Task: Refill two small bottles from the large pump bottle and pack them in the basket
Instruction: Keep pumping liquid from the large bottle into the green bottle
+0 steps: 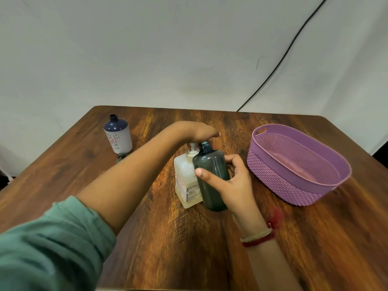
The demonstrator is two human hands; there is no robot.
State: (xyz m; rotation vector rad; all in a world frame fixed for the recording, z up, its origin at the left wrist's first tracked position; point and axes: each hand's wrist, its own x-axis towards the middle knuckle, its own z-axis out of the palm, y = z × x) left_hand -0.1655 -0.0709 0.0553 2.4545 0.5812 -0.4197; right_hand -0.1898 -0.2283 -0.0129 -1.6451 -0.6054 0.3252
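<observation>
The large white pump bottle point(185, 179) stands at the table's middle. My left hand point(199, 132) lies flat on top of its pump head, fingers together. My right hand point(228, 183) grips a dark green translucent small bottle point(212, 177) upright and uncapped, pressed against the pump bottle's right side with its open neck under the nozzle. A second small bottle point(118, 134), blue-topped with a white label and no cap, stands at the far left. The purple woven basket point(262, 162) sits at the right with nothing in it.
A small dark cap-like piece point(121, 157) lies just in front of the blue-and-white bottle. A black cable point(279, 61) runs down the white backdrop behind the wooden table point(168, 238). My green sleeve fills the lower left corner.
</observation>
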